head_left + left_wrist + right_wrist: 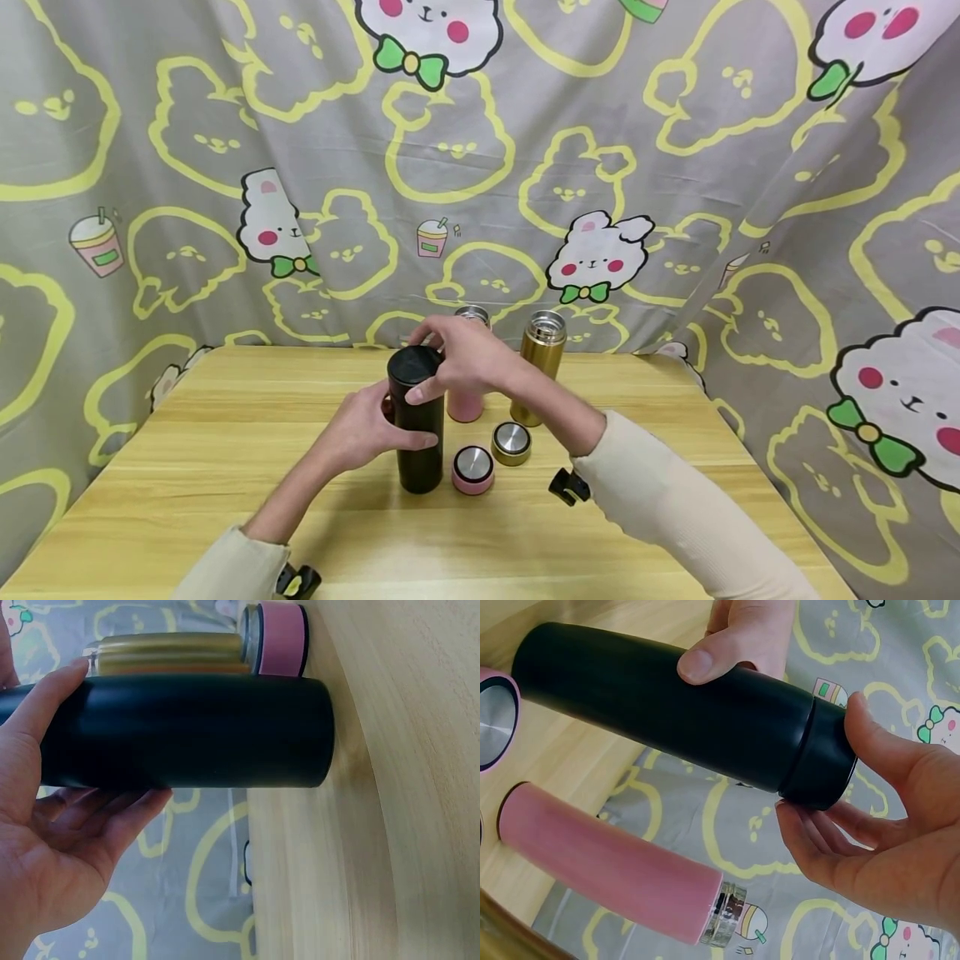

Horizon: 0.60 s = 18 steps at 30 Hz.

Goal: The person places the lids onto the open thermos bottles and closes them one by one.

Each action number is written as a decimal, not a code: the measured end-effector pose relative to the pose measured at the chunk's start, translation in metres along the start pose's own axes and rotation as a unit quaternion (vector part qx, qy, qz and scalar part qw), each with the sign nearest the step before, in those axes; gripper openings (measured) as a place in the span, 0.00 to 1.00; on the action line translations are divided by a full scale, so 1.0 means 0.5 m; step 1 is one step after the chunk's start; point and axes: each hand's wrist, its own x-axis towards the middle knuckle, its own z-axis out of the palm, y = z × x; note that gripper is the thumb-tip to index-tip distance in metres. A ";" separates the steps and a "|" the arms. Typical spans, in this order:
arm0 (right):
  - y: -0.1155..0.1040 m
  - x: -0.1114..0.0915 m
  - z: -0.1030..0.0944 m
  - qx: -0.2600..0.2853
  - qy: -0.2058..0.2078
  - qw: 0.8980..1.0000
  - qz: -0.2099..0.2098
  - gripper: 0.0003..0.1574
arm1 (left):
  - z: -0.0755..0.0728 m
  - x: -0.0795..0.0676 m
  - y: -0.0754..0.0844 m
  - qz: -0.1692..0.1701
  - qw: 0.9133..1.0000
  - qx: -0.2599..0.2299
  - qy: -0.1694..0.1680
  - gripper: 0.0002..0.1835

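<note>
A black thermos flask stands upright on the wooden table, its black cap on top. My left hand grips the flask's body, thumb across the front and fingers behind. With thumb and fingertips, my right hand holds the cap from either side. Behind the right hand is a pink thermos with its steel mouth bare, partly hidden in the head view. To its right stands a gold thermos, also uncapped and partly covered by the right forearm.
A pink cap and a gold cap lie on the table, just right of the black flask's base. Behind the table's far edge hangs a grey patterned curtain.
</note>
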 end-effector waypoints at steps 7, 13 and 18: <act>-0.002 -0.004 -0.001 0.008 -0.019 1.000 0.009 0.42 | 0.000 0.003 -0.001 -0.004 1.000 -0.003 -0.001 0.41; -0.014 -0.006 -0.003 0.011 -0.049 0.999 0.016 0.51 | -0.003 0.002 -0.001 0.000 1.000 -0.007 -0.010 0.40; -0.018 -0.005 -0.004 -0.011 -0.056 0.998 -0.010 0.44 | -0.004 0.002 0.001 0.004 1.000 -0.002 -0.007 0.38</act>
